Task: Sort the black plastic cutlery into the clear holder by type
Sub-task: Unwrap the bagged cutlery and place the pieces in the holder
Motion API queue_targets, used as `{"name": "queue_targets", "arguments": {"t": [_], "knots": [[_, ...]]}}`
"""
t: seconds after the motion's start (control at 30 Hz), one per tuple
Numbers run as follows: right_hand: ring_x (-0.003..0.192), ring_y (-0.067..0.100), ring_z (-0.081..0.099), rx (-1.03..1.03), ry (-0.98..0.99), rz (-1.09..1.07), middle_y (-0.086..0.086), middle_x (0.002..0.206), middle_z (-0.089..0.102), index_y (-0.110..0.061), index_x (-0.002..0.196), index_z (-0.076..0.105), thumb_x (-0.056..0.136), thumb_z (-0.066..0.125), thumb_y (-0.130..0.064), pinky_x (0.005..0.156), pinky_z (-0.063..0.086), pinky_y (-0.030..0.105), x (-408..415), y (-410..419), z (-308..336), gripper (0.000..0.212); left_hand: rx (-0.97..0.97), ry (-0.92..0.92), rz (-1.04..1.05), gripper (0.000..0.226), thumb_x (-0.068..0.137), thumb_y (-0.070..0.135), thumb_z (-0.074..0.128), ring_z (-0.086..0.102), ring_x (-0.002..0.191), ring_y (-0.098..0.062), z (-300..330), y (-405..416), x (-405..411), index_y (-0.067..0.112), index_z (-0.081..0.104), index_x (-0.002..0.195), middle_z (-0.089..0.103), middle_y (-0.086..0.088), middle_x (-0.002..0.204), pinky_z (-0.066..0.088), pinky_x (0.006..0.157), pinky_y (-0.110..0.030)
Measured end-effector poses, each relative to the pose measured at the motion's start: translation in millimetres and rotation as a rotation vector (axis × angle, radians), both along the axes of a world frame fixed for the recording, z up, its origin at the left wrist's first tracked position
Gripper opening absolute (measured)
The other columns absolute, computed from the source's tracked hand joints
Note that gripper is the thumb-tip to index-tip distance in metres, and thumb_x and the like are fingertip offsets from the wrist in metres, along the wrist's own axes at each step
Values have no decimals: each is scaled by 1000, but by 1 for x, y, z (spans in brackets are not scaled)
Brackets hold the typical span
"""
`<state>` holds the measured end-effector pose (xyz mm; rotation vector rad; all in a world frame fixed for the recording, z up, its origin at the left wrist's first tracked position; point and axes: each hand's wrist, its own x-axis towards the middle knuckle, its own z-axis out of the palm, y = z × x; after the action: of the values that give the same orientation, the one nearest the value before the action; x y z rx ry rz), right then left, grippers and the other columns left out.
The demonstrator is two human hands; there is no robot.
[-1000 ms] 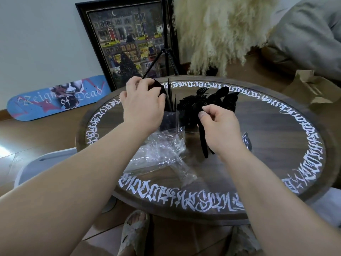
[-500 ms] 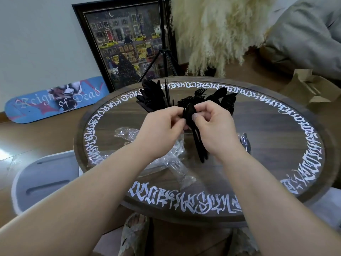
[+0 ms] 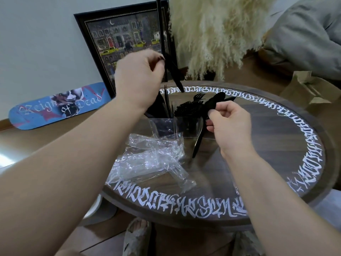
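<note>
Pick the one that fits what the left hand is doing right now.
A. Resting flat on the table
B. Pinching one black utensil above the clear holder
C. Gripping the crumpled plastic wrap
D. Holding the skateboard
B: the left hand pinches a single black utensil raised above the clear holder, well off the plastic wrap.

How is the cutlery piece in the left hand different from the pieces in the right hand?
The left hand pinches one thin piece high over the holder, its free end slanting down. The right hand grips a small bundle, lower and nearer, with handles pointing down towards the table. Both are black plastic cutlery not yet in the holder.
</note>
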<state>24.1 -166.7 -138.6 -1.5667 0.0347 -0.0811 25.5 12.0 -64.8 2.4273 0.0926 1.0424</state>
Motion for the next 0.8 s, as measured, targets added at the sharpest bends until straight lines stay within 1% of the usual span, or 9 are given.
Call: {"name": "queue_targets", "arguments": {"t": [0.17,0.3,0.33,0.4,0.47,0.53,0.63,0.73,0.8], "knots": [[72,19,66,-166,-142,-64,-7,65,62,-43,90,51,85,57,-7,77,56,46,2,-11,0,37,241,287,29,29,97,29,47,61,101,-28,-30,-10,10,24,70,114,72,-3,107,46,84,-35],[70,21,65,-267,-298,-130,-14,63,58,-51,100,54,85,53,-12,78,54,47,6,-23,3,42,500,697,59,39,100,37,30,33,127,-28,-46,-17,15,26,64,116,57,4,130,34,94,-47],[69,21,65,-279,-334,-163,-15,63,58,-50,103,55,85,53,-12,77,54,46,8,-27,4,41,543,703,69,39,99,37,30,28,132,-27,-49,-17,16,24,60,120,50,6,138,31,97,-49],[65,19,64,-273,-405,-246,-17,62,59,-47,100,57,85,52,-15,74,54,46,11,-34,8,35,549,549,61,39,96,32,37,26,135,-26,-50,-23,15,20,54,129,43,4,144,28,99,-49],[61,18,64,-220,-461,-338,-19,61,61,-44,89,54,85,52,-20,71,54,48,15,-41,12,25,523,312,-26,43,88,26,42,37,130,-28,-50,-35,11,16,59,126,52,0,137,33,96,-49],[58,18,65,-166,-494,-434,-19,61,63,-40,84,49,86,52,-22,68,53,50,19,-46,16,18,548,199,-172,46,82,26,41,48,121,-32,-54,-50,10,13,64,118,60,-4,128,41,90,-49],[57,19,66,-121,-566,-523,-12,60,61,-37,84,48,88,52,-24,65,53,51,24,-53,23,14,560,295,-312,49,82,29,42,48,121,-30,-67,-68,13,12,61,124,57,-4,131,44,93,-46],[62,23,66,-161,-607,-551,-10,67,63,-37,86,49,89,52,-25,66,53,48,29,-55,23,13,576,433,-265,52,88,30,49,35,134,-24,-82,-72,17,17,48,138,44,2,144,35,100,-43],[65,22,67,-226,-609,-540,-7,71,64,-33,89,55,89,52,-25,69,54,44,33,-54,17,9,569,443,-241,54,89,30,53,33,136,-22,-86,-72,18,18,45,140,42,3,147,31,101,-43]]}}
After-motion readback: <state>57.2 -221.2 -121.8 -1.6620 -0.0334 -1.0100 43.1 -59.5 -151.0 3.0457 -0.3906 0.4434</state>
